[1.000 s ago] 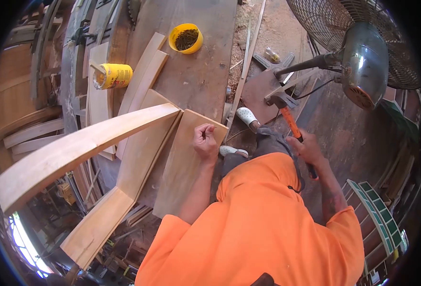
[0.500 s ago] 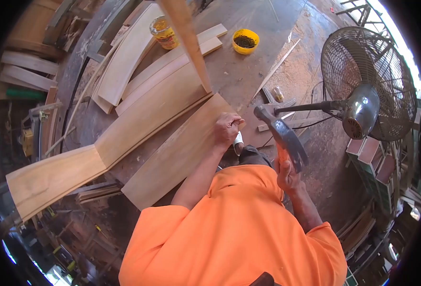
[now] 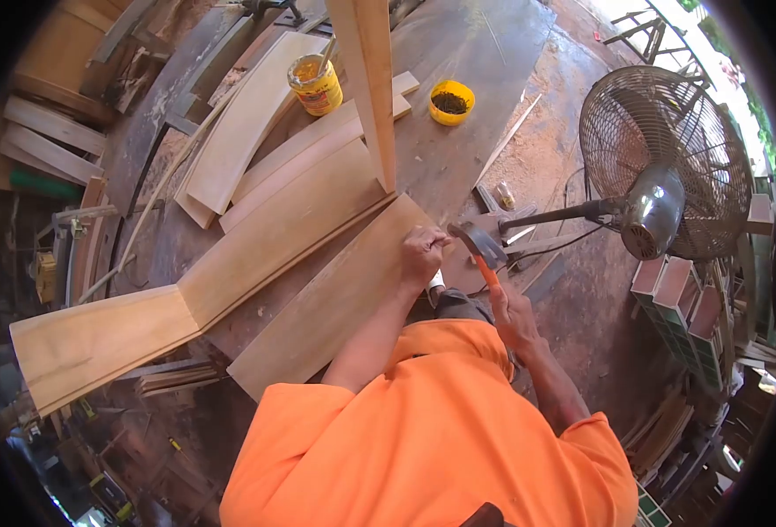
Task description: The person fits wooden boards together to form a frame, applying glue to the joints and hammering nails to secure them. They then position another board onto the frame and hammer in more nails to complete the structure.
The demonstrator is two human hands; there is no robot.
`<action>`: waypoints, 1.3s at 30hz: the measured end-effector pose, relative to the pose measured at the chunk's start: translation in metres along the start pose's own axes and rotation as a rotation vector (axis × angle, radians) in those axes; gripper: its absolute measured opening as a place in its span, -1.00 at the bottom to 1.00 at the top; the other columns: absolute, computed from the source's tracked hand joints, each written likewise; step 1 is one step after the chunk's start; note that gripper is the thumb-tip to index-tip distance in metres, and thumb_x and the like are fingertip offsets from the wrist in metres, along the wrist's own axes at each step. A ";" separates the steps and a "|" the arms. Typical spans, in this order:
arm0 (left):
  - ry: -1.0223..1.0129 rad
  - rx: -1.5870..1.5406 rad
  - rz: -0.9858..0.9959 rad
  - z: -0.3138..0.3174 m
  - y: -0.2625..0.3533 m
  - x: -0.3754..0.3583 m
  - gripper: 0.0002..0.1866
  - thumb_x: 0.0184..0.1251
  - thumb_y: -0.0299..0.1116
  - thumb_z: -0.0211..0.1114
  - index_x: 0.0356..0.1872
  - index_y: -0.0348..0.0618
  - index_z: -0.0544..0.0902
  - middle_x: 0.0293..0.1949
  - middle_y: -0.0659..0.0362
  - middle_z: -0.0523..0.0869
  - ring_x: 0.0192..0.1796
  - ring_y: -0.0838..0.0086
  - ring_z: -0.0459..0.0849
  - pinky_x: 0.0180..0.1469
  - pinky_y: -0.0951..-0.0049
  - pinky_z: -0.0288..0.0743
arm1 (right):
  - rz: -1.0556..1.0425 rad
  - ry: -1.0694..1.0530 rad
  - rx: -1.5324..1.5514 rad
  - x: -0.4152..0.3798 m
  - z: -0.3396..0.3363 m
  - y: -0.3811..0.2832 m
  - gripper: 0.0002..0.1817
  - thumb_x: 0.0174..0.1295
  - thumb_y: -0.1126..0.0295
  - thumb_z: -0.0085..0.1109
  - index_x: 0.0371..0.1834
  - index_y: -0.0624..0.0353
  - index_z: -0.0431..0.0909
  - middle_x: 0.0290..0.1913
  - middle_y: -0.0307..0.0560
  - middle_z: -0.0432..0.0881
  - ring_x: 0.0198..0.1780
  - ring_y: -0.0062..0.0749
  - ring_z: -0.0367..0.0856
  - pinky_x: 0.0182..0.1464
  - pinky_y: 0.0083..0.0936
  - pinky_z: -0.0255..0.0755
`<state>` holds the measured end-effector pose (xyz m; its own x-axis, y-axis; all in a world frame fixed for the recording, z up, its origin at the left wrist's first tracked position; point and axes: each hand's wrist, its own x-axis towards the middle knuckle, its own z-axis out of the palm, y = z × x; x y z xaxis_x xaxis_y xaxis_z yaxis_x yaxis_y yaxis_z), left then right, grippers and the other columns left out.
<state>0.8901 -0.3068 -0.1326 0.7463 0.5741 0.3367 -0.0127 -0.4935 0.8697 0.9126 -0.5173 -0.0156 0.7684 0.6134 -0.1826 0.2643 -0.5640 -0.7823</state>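
My right hand [image 3: 514, 318] is wrapped round the orange handle of a hammer [image 3: 483, 246], whose dark head is close to the fingertips of my left hand [image 3: 425, 255]. Those fingers are pinched together at the right end of a flat wooden board [image 3: 335, 294]; whatever is between them is too small to make out. Beyond this board lies a longer angled wooden piece [image 3: 265, 233], with an upright plank [image 3: 372, 97] rising at its far end.
A yellow bowl of small dark pieces [image 3: 451, 103] and an open yellow tin [image 3: 316, 85] stand further back. Curved boards [image 3: 247, 132] lie at the left. A large fan [image 3: 660, 176] stands at the right, near stacked green-edged pieces [image 3: 682, 307].
The hammer has moved left and its head is now close to my left fingertips. My right hand has risen slightly with it. The view has shifted a little.
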 end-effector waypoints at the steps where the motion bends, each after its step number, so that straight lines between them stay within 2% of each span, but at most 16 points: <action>1: 0.005 0.005 0.004 0.000 0.000 0.002 -0.93 -0.01 -0.54 0.40 -0.49 -0.16 0.68 -0.41 0.13 0.72 -0.31 0.22 0.64 -0.22 0.28 0.52 | -0.034 0.030 0.031 -0.002 -0.005 -0.011 -0.51 0.49 0.04 -0.21 -0.38 0.29 0.42 -0.57 0.18 0.47 -0.49 0.16 0.52 -0.45 -0.17 0.32; 7: -0.071 0.007 -0.057 -0.007 0.002 -0.010 -0.92 -0.01 -0.54 0.40 -0.46 -0.19 0.69 -0.35 0.12 0.73 -0.26 0.24 0.66 -0.15 0.34 0.55 | 0.027 -0.039 -0.080 -0.001 0.004 0.006 -0.49 0.49 0.03 -0.20 -0.40 0.28 0.43 -0.58 0.10 0.46 -0.54 0.09 0.49 -0.45 -0.23 0.34; 10: -0.087 -0.039 -0.078 -0.014 0.002 -0.011 -0.86 -0.02 -0.56 0.39 -0.36 -0.21 0.71 -0.25 0.08 0.74 -0.17 0.21 0.67 -0.06 0.34 0.55 | -0.040 0.078 0.066 -0.004 -0.004 0.002 -0.50 0.48 0.03 -0.17 -0.40 0.28 0.45 -0.57 0.15 0.48 -0.49 0.19 0.48 -0.42 -0.17 0.36; 13: -0.071 -0.184 -0.365 -0.045 0.015 -0.030 -0.59 0.10 -0.57 0.29 0.05 -0.27 0.57 -0.04 -0.05 0.66 -0.01 0.14 0.64 0.07 0.30 0.53 | 0.189 0.031 0.238 0.009 -0.019 -0.003 -0.54 0.48 0.07 -0.14 -0.36 0.26 0.48 -0.48 0.21 0.51 -0.41 0.20 0.48 -0.35 -0.15 0.34; 15: -0.053 0.043 -0.194 -0.082 0.025 -0.061 -0.57 0.15 -0.50 0.28 0.10 -0.27 0.53 -0.04 -0.06 0.64 -0.01 0.13 0.63 0.01 0.31 0.55 | -0.010 0.146 0.008 0.049 -0.021 -0.001 -0.56 0.44 0.06 -0.07 -0.37 0.24 0.51 -0.47 0.17 0.55 -0.41 0.16 0.52 -0.35 -0.15 0.37; 17: -0.026 0.096 -0.262 -0.124 0.042 -0.099 -0.74 0.21 -0.47 0.28 -0.07 -0.27 0.60 -0.11 -0.04 0.66 -0.08 0.09 0.65 -0.04 0.26 0.55 | -0.151 0.173 -0.183 0.091 -0.020 0.009 -0.58 0.41 0.07 0.00 -0.39 0.23 0.52 -0.46 0.14 0.58 -0.40 0.12 0.56 -0.34 -0.14 0.39; 19: 0.161 0.311 -0.173 -0.163 0.058 -0.135 -0.85 0.18 -0.50 0.32 -0.22 -0.25 0.66 -0.21 -0.01 0.68 -0.15 0.12 0.66 -0.07 0.27 0.55 | -0.218 0.085 -0.361 0.135 -0.014 0.027 -0.62 0.37 0.10 0.07 -0.41 0.21 0.52 -0.44 0.12 0.60 -0.38 0.09 0.60 -0.33 -0.14 0.41; 22: 0.510 0.645 -0.284 -0.230 0.080 -0.173 -0.89 0.23 -0.50 0.27 -0.26 -0.30 0.67 -0.29 -0.01 0.68 -0.18 0.07 0.64 -0.07 0.18 0.52 | -0.403 0.050 -0.507 0.193 -0.004 0.043 -0.69 0.31 0.14 0.15 -0.42 0.17 0.54 -0.44 0.13 0.62 -0.38 0.11 0.62 -0.33 -0.10 0.45; 23: 0.616 0.746 -0.361 -0.252 0.076 -0.193 -0.85 0.27 -0.48 0.22 -0.20 -0.34 0.64 -0.22 -0.07 0.64 -0.11 0.03 0.60 0.01 0.13 0.47 | -0.287 -0.038 -0.543 0.202 -0.007 0.030 -0.75 0.24 0.20 0.22 -0.33 0.19 0.53 -0.25 0.15 0.61 -0.19 0.10 0.60 -0.15 -0.12 0.46; 27: 1.083 0.993 -0.716 -0.317 0.045 -0.274 -0.50 0.26 -0.36 0.26 0.18 -0.36 0.40 0.08 -0.18 0.44 0.15 -0.04 0.45 0.25 0.08 0.31 | -0.585 0.278 -0.604 0.219 0.011 0.023 -0.64 0.09 0.30 0.29 -0.11 0.22 0.46 0.03 0.15 0.42 0.16 0.12 0.34 0.17 -0.08 0.25; 28: 1.124 0.947 -0.867 -0.322 0.027 -0.301 -0.39 0.25 -0.29 0.31 0.26 -0.32 0.32 0.17 -0.13 0.40 0.20 0.01 0.41 0.30 0.08 0.26 | -0.530 0.233 -0.526 0.208 0.018 0.017 -0.65 0.10 0.30 0.28 -0.11 0.23 0.46 0.00 0.13 0.43 0.10 0.10 0.38 0.14 -0.09 0.26; 30: 1.153 0.288 -1.006 -0.323 -0.016 -0.353 -0.34 0.26 -0.24 0.33 0.30 -0.30 0.28 0.12 -0.05 0.47 0.09 0.13 0.53 0.18 0.17 0.39 | -0.398 0.092 -0.375 0.174 0.037 0.019 -0.66 0.16 0.26 0.24 -0.14 0.26 0.45 -0.08 0.15 0.49 0.01 0.11 0.43 0.09 -0.10 0.28; 34: 1.004 -0.112 -1.148 -0.321 0.031 -0.315 -0.49 0.30 -0.23 0.30 0.20 -0.26 0.45 -0.17 0.15 0.62 -0.26 0.43 0.60 -0.17 0.41 0.49 | 0.101 -0.021 -0.021 0.140 0.103 0.072 -0.63 0.42 0.16 -0.06 -0.12 0.33 0.45 -0.29 0.16 0.59 -0.29 -0.12 0.62 -0.20 -0.23 0.47; 36: 1.011 -0.199 -1.180 -0.339 0.013 -0.330 -0.58 0.31 -0.24 0.29 0.11 -0.23 0.56 -0.34 0.25 0.65 -0.42 0.56 0.55 -0.33 0.52 0.45 | -0.095 0.068 -0.126 0.153 0.113 0.102 -0.57 0.45 0.11 -0.14 -0.11 0.35 0.47 -0.39 0.08 0.59 -0.47 -0.22 0.60 -0.39 -0.31 0.48; 37: 1.088 -0.347 -1.196 -0.344 0.012 -0.333 -0.71 0.31 -0.26 0.28 -0.06 -0.22 0.67 -0.42 0.29 0.63 -0.46 0.62 0.49 -0.35 0.54 0.39 | -0.070 0.017 -0.118 0.163 0.110 0.116 -0.54 0.45 0.08 -0.15 -0.12 0.35 0.49 -0.41 0.03 0.58 -0.53 -0.28 0.56 -0.46 -0.36 0.46; 39: 0.994 -0.405 -1.155 -0.365 0.010 -0.343 -0.70 0.29 -0.27 0.30 -0.08 -0.26 0.67 -0.40 0.28 0.64 -0.46 0.64 0.48 -0.36 0.56 0.38 | 0.109 -0.125 0.041 0.162 0.087 0.087 -0.51 0.46 0.01 -0.17 -0.16 0.27 0.55 -0.48 -0.12 0.51 -0.63 -0.44 0.44 -0.60 -0.49 0.36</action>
<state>0.3912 -0.2700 -0.1072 -0.2372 0.7649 -0.5989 -0.0604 0.6037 0.7949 1.0098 -0.4187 -0.1645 0.7118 0.6156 -0.3382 0.1576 -0.6092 -0.7772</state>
